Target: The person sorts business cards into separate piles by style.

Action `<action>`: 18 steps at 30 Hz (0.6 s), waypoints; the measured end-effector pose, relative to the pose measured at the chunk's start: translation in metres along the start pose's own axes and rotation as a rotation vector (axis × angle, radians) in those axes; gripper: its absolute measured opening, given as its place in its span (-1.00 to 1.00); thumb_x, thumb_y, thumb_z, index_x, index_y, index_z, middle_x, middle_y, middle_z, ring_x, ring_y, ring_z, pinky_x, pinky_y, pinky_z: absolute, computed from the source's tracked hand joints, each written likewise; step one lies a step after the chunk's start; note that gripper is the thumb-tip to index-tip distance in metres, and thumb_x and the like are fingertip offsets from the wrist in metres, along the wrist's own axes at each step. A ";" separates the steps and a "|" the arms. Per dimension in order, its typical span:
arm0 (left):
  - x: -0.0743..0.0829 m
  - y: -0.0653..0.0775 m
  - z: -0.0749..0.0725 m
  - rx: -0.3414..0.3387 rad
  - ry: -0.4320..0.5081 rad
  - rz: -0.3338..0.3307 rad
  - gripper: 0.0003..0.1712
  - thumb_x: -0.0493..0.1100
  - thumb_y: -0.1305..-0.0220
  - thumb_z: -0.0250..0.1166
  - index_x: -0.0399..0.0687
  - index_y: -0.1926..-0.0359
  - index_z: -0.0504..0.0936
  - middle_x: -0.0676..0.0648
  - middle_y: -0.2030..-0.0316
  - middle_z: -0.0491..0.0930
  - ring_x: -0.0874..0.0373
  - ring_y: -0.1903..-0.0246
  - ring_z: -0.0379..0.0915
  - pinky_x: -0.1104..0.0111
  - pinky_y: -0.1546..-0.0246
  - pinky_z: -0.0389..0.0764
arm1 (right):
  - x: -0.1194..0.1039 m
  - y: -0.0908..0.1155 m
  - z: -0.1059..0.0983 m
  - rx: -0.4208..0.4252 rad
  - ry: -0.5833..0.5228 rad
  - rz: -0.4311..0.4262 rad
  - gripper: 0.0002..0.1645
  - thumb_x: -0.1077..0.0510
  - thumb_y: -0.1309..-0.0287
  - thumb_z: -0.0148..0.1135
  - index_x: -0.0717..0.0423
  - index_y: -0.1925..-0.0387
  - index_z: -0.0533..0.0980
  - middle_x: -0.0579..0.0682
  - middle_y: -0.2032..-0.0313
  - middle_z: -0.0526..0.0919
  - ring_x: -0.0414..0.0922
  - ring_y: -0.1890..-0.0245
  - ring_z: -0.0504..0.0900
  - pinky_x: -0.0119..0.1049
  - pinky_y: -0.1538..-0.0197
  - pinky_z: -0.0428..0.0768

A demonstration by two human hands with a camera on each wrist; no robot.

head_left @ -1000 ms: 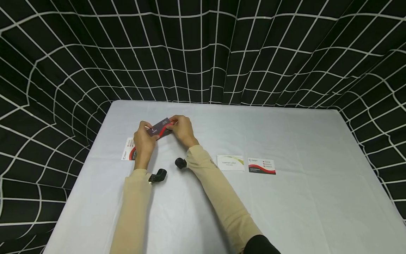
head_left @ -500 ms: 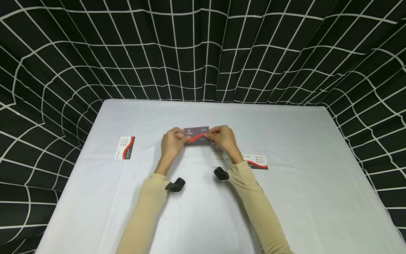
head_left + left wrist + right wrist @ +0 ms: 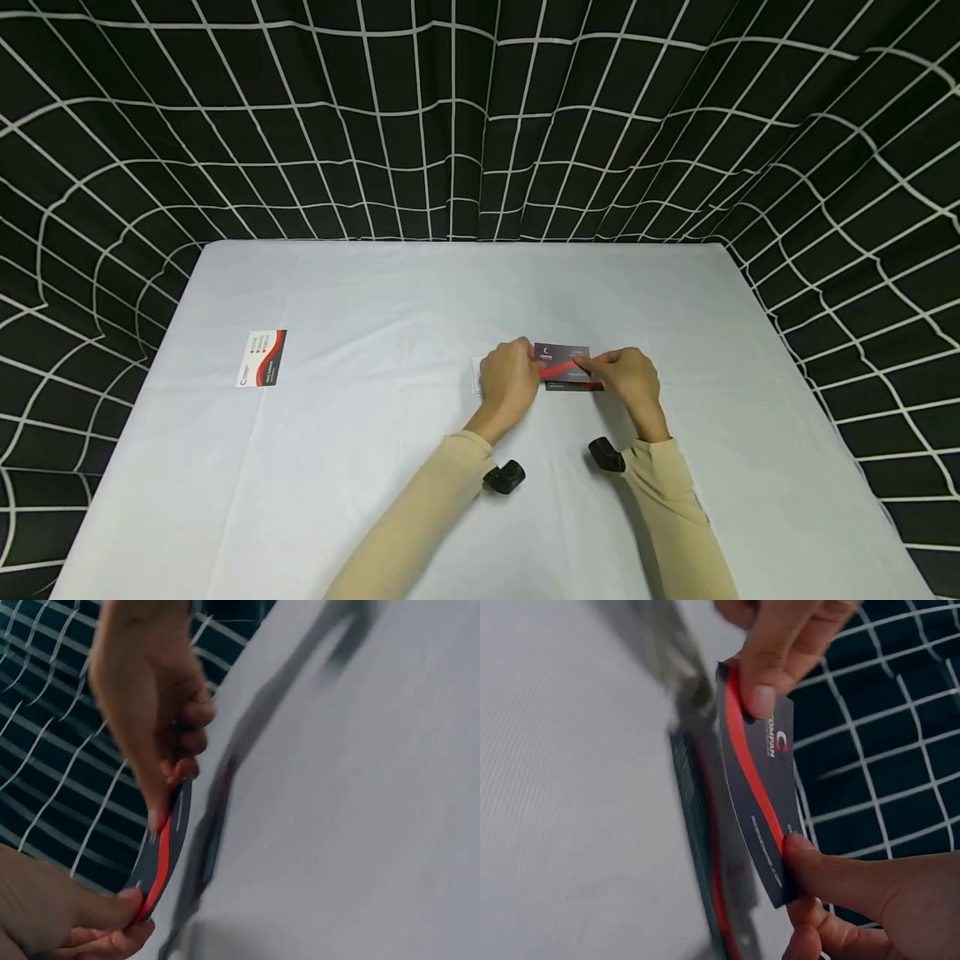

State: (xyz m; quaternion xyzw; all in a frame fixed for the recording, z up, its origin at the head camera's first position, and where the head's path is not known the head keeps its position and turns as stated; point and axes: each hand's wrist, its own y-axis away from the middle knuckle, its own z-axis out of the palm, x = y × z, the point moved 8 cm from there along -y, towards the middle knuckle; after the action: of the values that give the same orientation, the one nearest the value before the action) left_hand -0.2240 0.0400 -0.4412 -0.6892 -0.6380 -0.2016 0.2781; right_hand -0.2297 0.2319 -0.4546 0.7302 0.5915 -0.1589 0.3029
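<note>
My left hand point(image 3: 512, 379) and right hand point(image 3: 628, 379) pinch opposite ends of a dark grey business card point(image 3: 562, 361) with a red stripe. In the right wrist view the grey card point(image 3: 757, 787) bows slightly, its lettering facing the camera. It is held over a white, red and black business card point(image 3: 574, 387) lying on the table, of which only the dark lower edge shows in the head view. To its left, a white business card point(image 3: 476, 375) is mostly hidden behind my left hand.
Another white, red and black business card point(image 3: 261, 358) lies turned on end at the left of the white-covered table point(image 3: 360, 333). A black curtain with white grid lines point(image 3: 420, 125) surrounds the table's back and sides. Each sleeve carries a black wrist camera point(image 3: 505, 477).
Both hands have carried the grey card from the left side, past the middle, to the right over the lying card. The turned card at left has come out from behind my left hand.
</note>
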 end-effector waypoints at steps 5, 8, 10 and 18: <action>0.015 0.006 0.020 0.008 -0.141 0.031 -0.83 -0.16 -0.12 0.45 -0.13 0.43 0.63 -0.10 0.56 0.67 0.01 0.53 0.65 0.24 0.61 0.49 | 0.017 0.002 -0.005 0.020 0.070 0.092 -0.39 -0.25 -0.08 0.35 0.25 0.23 0.71 0.13 0.43 0.71 -0.16 0.60 0.34 -0.35 0.60 0.25; 0.018 0.008 0.027 0.016 -0.192 0.049 -0.83 -0.16 -0.09 0.47 -0.12 0.42 0.64 -0.11 0.55 0.67 0.00 0.51 0.66 0.23 0.58 0.50 | 0.024 0.002 -0.003 0.026 0.089 0.107 -0.41 -0.25 -0.07 0.36 0.25 0.25 0.72 0.14 0.43 0.71 -0.15 0.61 0.36 -0.34 0.61 0.26; 0.019 0.009 0.030 0.012 -0.226 0.062 -0.81 -0.14 -0.07 0.48 -0.10 0.44 0.63 -0.10 0.55 0.68 0.01 0.51 0.66 0.23 0.58 0.50 | 0.026 0.001 0.000 0.031 0.094 0.103 -0.44 -0.23 -0.07 0.37 0.23 0.29 0.73 0.09 0.53 0.68 -0.16 0.65 0.32 -0.35 0.62 0.23; 0.028 0.012 0.037 -0.023 -0.315 0.135 -0.85 -0.24 -0.08 0.42 -0.06 0.51 0.60 -0.01 0.57 0.63 0.10 0.56 0.62 0.30 0.62 0.47 | 0.030 0.001 0.000 0.127 0.070 0.058 -0.54 -0.18 -0.04 0.44 0.18 0.42 0.70 0.07 0.56 0.68 -0.13 0.70 0.44 -0.30 0.66 0.29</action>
State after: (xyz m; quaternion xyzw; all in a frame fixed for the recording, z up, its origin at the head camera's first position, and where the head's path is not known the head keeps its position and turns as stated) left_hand -0.2116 0.0843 -0.4533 -0.7569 -0.6234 -0.0792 0.1795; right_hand -0.2213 0.2544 -0.4720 0.7697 0.5692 -0.1617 0.2394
